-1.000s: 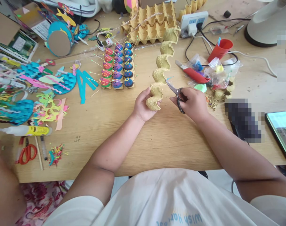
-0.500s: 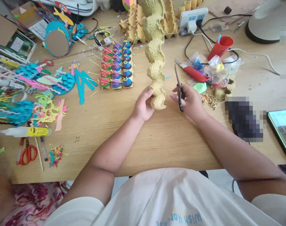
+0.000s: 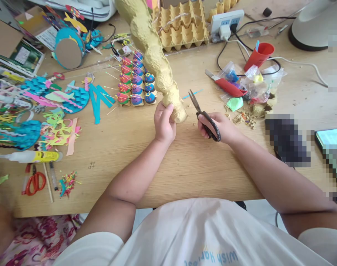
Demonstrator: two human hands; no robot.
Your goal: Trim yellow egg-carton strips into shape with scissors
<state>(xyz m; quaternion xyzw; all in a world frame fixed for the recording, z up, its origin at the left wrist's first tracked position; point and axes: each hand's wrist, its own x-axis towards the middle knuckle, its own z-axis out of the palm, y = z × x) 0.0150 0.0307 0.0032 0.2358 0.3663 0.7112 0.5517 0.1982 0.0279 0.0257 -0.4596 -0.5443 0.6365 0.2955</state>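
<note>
My left hand grips the lower end of a long, bumpy, tan egg-carton strip, which slants up and to the left. To the right of it, my right hand holds dark-handled scissors, their blades slightly parted and pointing up-left, apart from the strip. Behind the strip stand painted egg-carton rows in red, purple and blue, with pins stuck in them. The strip hides part of the blue row.
Egg trays lie at the back. On the right are a red cup, a red-handled knife, plastic bags and a phone. Colourful paper crafts, a glue bottle and orange scissors lie left. A person's arm shows lower left.
The strip has tilted from upright to leaning left, its lower end shifting slightly left and down. The scissors have turned, their blades now pointing up-left, and my right hand has moved slightly left and down.
</note>
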